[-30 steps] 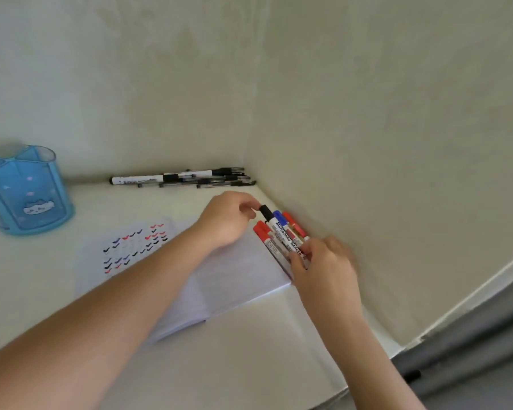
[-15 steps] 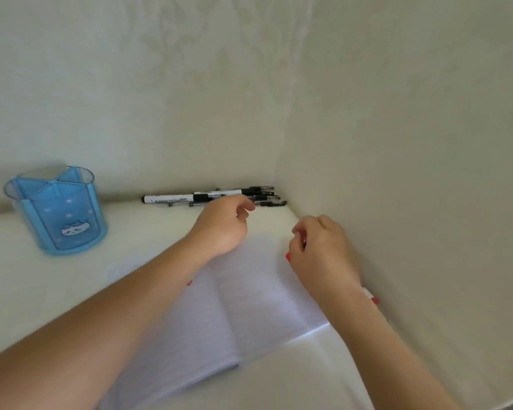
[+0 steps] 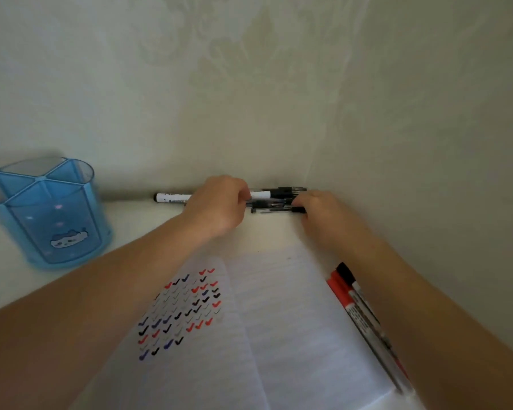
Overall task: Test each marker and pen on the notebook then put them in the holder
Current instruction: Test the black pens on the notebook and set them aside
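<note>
An open notebook [image 3: 285, 321] lies in front of me, its left page covered with red, blue and black tick marks [image 3: 181, 309]. A bundle of black pens and a white marker [image 3: 274, 199] lies along the back wall. My left hand [image 3: 216, 202] curls over the bundle's left part, and my right hand [image 3: 320, 211] grips its right end. Red and black markers [image 3: 359, 306] lie along the notebook's right edge, partly under my right forearm. The blue pen holder [image 3: 51, 214] stands at the far left, with nothing showing inside.
The white desk [image 3: 148, 223] sits in a corner, with walls close behind and to the right. The holder has several compartments and a cat picture on its front.
Both hands left the markers at the notebook's right edge and moved back to the wall, where they now hold the pen bundle. The camera tilted down and nearer.
</note>
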